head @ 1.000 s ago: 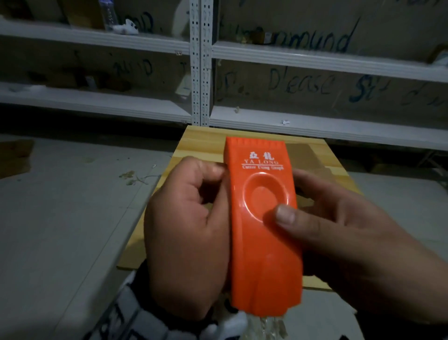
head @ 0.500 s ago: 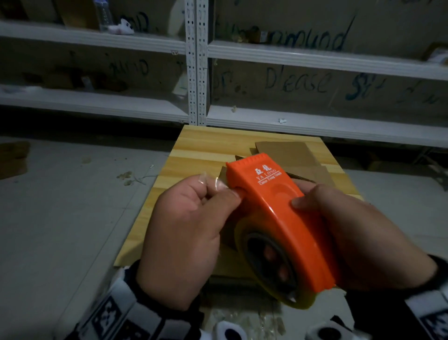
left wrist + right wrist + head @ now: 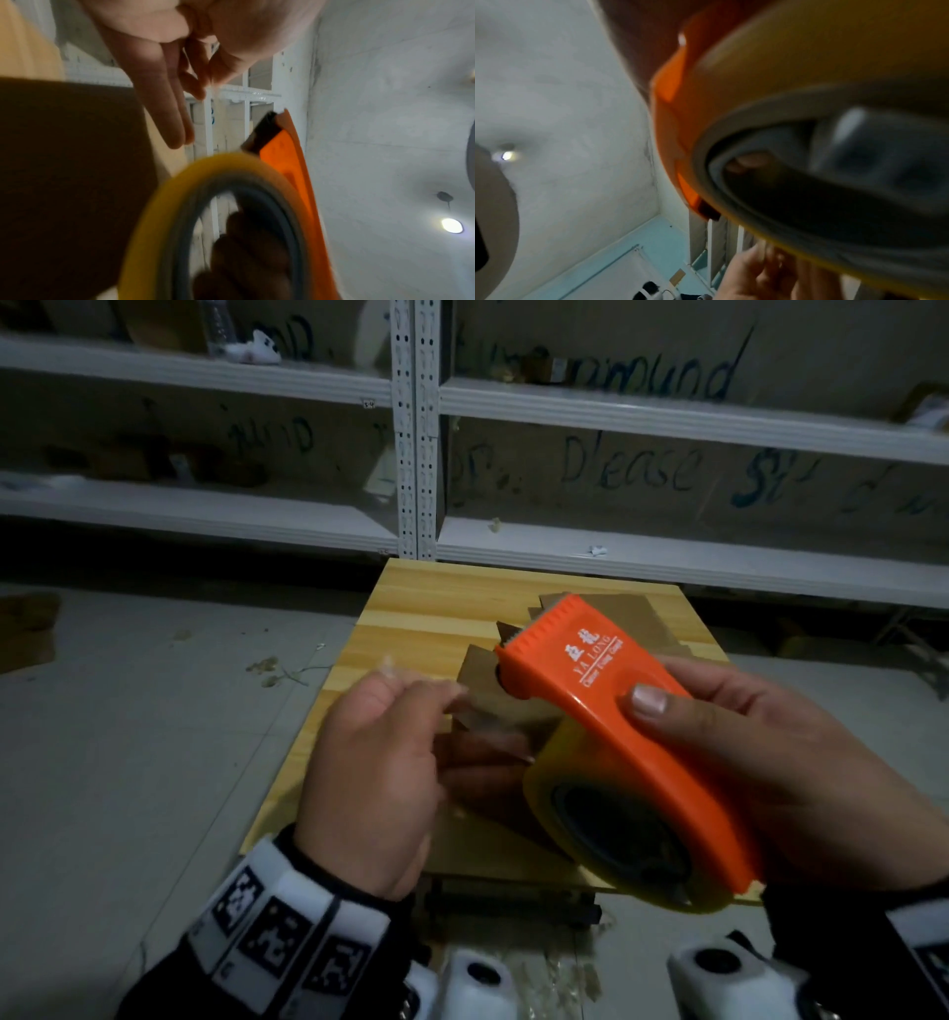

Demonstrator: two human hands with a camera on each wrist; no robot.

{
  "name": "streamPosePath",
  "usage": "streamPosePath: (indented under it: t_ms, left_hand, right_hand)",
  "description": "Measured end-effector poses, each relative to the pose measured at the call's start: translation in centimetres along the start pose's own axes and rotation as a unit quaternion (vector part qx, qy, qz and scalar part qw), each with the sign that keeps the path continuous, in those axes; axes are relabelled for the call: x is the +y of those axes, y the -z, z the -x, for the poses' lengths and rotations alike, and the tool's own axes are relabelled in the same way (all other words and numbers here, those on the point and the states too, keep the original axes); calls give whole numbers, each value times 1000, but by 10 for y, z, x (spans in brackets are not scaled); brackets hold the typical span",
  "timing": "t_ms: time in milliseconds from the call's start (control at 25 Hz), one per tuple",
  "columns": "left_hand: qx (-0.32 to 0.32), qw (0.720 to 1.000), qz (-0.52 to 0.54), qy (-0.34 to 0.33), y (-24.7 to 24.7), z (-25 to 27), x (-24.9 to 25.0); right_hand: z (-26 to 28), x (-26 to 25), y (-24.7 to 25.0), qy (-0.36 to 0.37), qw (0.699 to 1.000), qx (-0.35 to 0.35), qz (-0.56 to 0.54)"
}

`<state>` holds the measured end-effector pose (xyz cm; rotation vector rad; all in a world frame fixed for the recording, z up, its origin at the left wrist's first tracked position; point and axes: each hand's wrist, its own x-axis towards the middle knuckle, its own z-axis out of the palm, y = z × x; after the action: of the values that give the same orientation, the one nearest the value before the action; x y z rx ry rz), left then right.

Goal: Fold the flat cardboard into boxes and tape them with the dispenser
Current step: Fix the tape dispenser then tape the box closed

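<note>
My right hand [image 3: 744, 762] grips the orange tape dispenser [image 3: 606, 711] above the wooden table, thumb on its top and fingers under it. A yellowish roll of clear tape [image 3: 590, 793] sits in the dispenser [image 3: 290, 162], whose body also fills the right wrist view [image 3: 731, 81]. My left hand [image 3: 380, 762] pinches the free end of the clear tape strip [image 3: 493, 721] between thumb and forefinger, pulled out to the left of the roll. Flat brown cardboard [image 3: 590, 608] lies on the table behind and under the dispenser, mostly hidden.
The small wooden table [image 3: 426, 608] stands on a grey floor [image 3: 128, 737]. White metal shelves [image 3: 616, 408] run along the wall behind it. Brown cardboard [image 3: 25, 629] lies on the floor at far left.
The dispenser has tilted so its roll faces me and its nose points away. My left hand has drawn a strip of tape out to the left.
</note>
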<state>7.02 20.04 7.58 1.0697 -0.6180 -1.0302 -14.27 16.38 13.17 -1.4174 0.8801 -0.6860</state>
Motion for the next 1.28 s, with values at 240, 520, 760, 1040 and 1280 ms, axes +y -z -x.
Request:
streamPosePath:
  t_ms: [240,520,760,1040,1280]
  left_hand:
    - [-5,999,40,-17,16,-15,14]
    - [-45,995,91,-15,8,-11,10]
    - [-15,994,-50,-94,11,-15,3]
    - [52,963,-158,-212,0,-19,1]
    - [105,968,-143,-175,15,-49,2]
  right_hand:
    - [13,-12,11,53,995,40,81]
    - [23,-25,3,58,980,81,174]
    - [28,-36,-5,40,974,97,201]
    - [32,-42,23,9,940,171,296]
    - [31,-25,70,-1,918,217,333]
